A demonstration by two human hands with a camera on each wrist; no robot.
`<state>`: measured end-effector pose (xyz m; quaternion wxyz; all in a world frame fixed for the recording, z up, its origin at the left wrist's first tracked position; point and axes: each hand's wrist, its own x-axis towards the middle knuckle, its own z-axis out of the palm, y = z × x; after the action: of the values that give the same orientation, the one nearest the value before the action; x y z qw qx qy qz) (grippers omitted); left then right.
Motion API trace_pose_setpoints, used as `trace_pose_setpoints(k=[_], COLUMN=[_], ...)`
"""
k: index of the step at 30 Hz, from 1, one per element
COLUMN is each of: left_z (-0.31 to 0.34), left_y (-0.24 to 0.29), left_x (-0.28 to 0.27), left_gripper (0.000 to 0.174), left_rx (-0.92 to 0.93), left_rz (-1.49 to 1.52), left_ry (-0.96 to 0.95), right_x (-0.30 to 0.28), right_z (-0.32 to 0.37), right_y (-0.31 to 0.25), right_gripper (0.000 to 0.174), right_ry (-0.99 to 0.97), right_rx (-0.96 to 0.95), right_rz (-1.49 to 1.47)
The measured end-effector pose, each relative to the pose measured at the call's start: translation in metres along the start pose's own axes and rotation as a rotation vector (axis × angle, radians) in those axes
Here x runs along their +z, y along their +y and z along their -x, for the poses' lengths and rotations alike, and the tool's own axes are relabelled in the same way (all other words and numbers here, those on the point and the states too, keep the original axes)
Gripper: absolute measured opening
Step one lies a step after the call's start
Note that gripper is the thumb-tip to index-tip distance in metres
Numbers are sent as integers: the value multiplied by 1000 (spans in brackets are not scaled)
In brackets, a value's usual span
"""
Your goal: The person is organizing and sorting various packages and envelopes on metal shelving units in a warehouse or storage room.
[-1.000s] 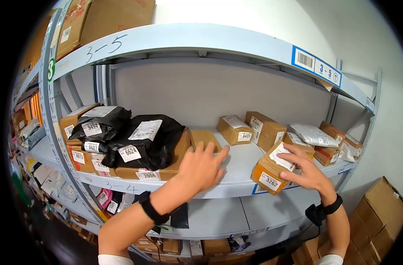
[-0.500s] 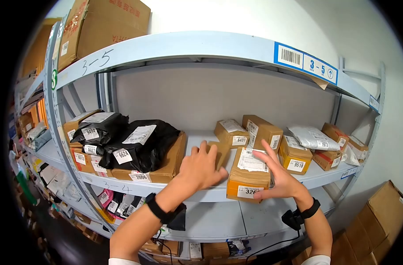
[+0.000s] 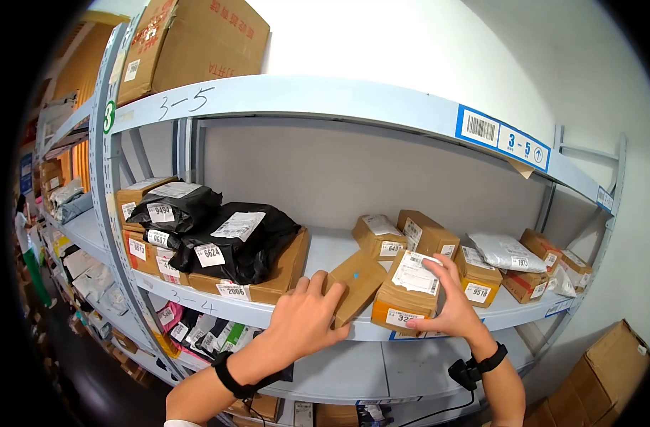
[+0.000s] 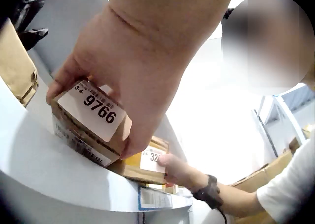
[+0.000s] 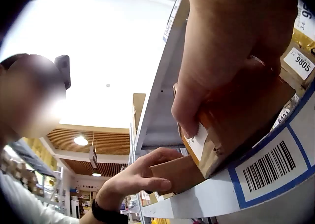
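Observation:
On the middle shelf, the left hand (image 3: 305,317) grips a flat brown box (image 3: 360,286) that lies slanted at the shelf's front. Its label 9766 (image 4: 96,111) shows in the left wrist view, with thumb and fingers on opposite sides. Beside it, the right hand (image 3: 449,302) holds a taller brown box (image 3: 404,293) with orange tape, thumb on the front label and fingers at the right upper edge. In the right wrist view this box (image 5: 236,120) tilts over the shelf edge, and the two boxes are close together.
Black bags (image 3: 238,242) lie on brown boxes at the left. Behind and right stand box 6431 (image 3: 379,238), box 9518 (image 3: 477,277) and a grey bag (image 3: 506,252). The upper shelf beam (image 3: 325,99) crosses above; a large carton (image 3: 204,46) sits on top.
The left hand has drawn the flat box forward and turned it slantwise. The right hand has brought the orange-taped box leftward, beside the flat box, and its fingers have closed in on it.

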<state>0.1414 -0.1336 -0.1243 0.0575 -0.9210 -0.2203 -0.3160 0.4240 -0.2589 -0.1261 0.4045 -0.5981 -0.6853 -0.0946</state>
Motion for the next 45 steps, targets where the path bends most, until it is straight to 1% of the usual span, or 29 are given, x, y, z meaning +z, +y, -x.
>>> trace_pose_setpoints(k=[1, 2, 4, 5, 6, 8, 9, 10, 12, 13, 14, 15, 16, 18, 20, 22, 24, 25, 27, 28, 31, 33, 34, 35, 37, 39, 43, 45], left_z=[9, 20, 44, 58, 73, 108, 128, 146, 184, 197, 209, 218, 225, 235, 246, 253, 259, 261, 266, 268, 278, 289, 292, 296, 303, 308, 306, 301], left_y=[0, -1, -4, -4, -6, -13, -15, -20, -26, -29, -32, -34, -34, -37, -43, -44, -42, -43, -47, -47, -48, -53, -55, -57, -60, -65, -71, -74], left_x=[-5, -10, -21, -30, -34, -35, -31, -21, 3, 13, 23, 28, 28, 28, 31, 30, 26, 25, 22, 19, 13, 11, 9, 8, 5, 6, 1, -2], left_gripper=[62, 62, 64, 69, 69, 72, 74, 75, 79, 79, 80, 81, 81, 81, 80, 80, 68, 68, 77, 77, 76, 76, 76, 76, 76, 76, 77, 80], left_rx=[19, 8, -21, -66, -80, -103, -153, -163, -270, -274, -372, -471, -473, -607, -626, -651, -600, -604, -605, -608, -635, -655, -674, -674, -720, -722, -728, -733], left_rz=[-7, -10, 118, 169, 158, 349, 487, 639, 790, 787, 956, 1125, 1125, 1243, 1274, 1305, 1302, 1294, 1273, 1262, 1257, 1229, 1207, 1201, 1222, 1210, 1200, 1197], left_ry=[37, 33, 91, 84, 81, 144, 141, 157, 194, 191, 197, 203, 202, 205, 225, 249, 279, 288, 283, 289, 315, 331, 340, 348, 384, 403, 415, 396], right_x=[-1, -2, -2, -2, -2, 0, 2, 7, 18, 24, 29, 36, 44, 54, 60, 65, 73, 79, 97, 105, 146, 175, 183, 189, 195, 191, 192, 194], right_z=[1, 1, 0, -1, -4, -11, -16, -21, -34, -42, -51, -60, -69, -85, -103, -122, -143, -156, -180, -191, -228, -249, -254, -258, -261, -263, -266, -266], right_y=[-2, -2, -3, -5, -5, -6, -12, -14, -16, -18, -23, -22, -19, -25, -29, -39, -58, -68, -90, -104, -129, -141, -148, -153, -164, -169, -176, -173], right_gripper=[107, 107, 105, 104, 104, 104, 104, 104, 104, 104, 101, 99, 97, 94, 92, 91, 90, 90, 89, 89, 90, 93, 95, 95, 96, 97, 98, 106], right_ry=[26, 17, 87, 114, 105, 125, 117, 110, 61, 33, 3, -18, -39, -53, -72, -47, -39, -51, -80, -87, -96, -139, -198, -218, -242, -310, -330, -334], right_rx=[17, 15, -8, -22, -28, -61, -63, -64, -60, -56, -61, -61, -62, -70, -90, -142, -159, -173, -173, -149, -164, -220, -231, -229, -232, -235, -229, -257], right_rz=[-39, -47, -99, -96, -111, -68, -91, -102, -175, -155, -116, -155, -192, -226, -261, -318, -359, -457, -616, -588, -590, -543, -440, -463, -491, -466, -447, -420])
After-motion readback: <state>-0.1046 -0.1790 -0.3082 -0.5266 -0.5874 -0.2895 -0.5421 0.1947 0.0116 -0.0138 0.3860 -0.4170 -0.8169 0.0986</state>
